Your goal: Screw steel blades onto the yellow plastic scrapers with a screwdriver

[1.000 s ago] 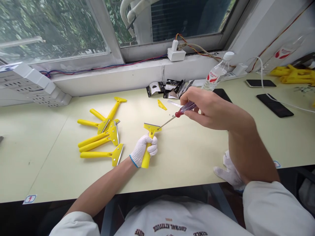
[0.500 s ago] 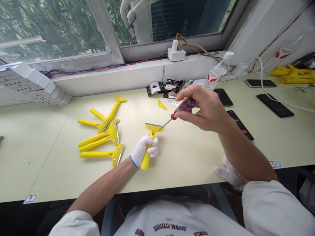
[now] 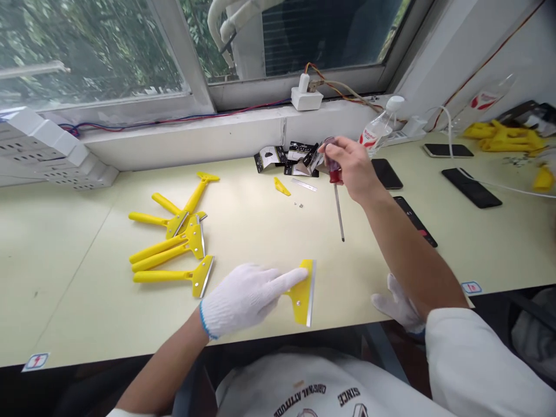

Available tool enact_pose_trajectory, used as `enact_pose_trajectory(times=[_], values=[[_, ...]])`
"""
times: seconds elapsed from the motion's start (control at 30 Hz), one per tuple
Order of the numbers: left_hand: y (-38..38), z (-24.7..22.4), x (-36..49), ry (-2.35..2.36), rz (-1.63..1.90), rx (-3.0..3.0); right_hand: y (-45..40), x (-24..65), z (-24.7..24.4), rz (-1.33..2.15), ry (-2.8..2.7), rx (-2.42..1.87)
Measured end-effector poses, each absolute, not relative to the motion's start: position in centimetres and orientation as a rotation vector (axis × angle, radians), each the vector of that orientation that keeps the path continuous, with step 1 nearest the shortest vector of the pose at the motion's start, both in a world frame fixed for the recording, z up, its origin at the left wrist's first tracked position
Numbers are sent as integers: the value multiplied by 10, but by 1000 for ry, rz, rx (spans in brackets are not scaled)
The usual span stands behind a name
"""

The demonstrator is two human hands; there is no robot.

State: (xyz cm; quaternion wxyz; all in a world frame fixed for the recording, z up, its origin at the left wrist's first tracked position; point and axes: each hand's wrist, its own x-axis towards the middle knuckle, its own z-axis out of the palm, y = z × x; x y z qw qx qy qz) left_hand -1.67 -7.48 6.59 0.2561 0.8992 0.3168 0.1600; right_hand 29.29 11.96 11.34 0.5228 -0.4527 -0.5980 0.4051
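My left hand (image 3: 245, 301), in a white knit glove with a blue cuff, lies over a yellow scraper (image 3: 302, 292) near the front of the table. The glove hides the scraper's handle, and a steel blade edge shows along the head's right side. My bare right hand (image 3: 351, 168) is raised near the back of the table, gripping a screwdriver (image 3: 335, 185). Its dark red handle is in my fingers, and its thin steel shaft points down, clear of the tabletop.
Several yellow scrapers (image 3: 174, 243) lie in a heap at left. Near the window are a small yellow part (image 3: 281, 186), a steel blade (image 3: 304, 185), tiny screws (image 3: 297, 204) and black-and-white card packs (image 3: 286, 159). Phones (image 3: 386, 174) and a water bottle (image 3: 376, 134) stand right.
The scraper has gone from upright in my left hand to lying flat, turned sideways, nearer the table's front edge. My right hand has lifted the screwdriver away from it, toward the window, shaft now pointing down.
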Motion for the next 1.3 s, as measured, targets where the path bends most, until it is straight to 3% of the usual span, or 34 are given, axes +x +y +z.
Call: enact_pose_trajectory(times=[0.1,0.3,0.57,1.0,1.2,1.3], values=[[-101,61,-49,1117,301,2665,118,293,112,1026,-1640,-1188],[-132,25,-159,1517,596,2722,135,308,89,775,-2242,-1709],[-119,-2,-185,2011,356,2503,169,332,31,546,-2200,-2231],[-60,10,-171,2185,190,2418,177,335,21,520,-2043,-2263],[-16,31,-154,2098,472,2463,173,318,13,169,-2080,-2120],[40,46,-140,2120,409,2399,173,309,5,78,-2178,-1980]])
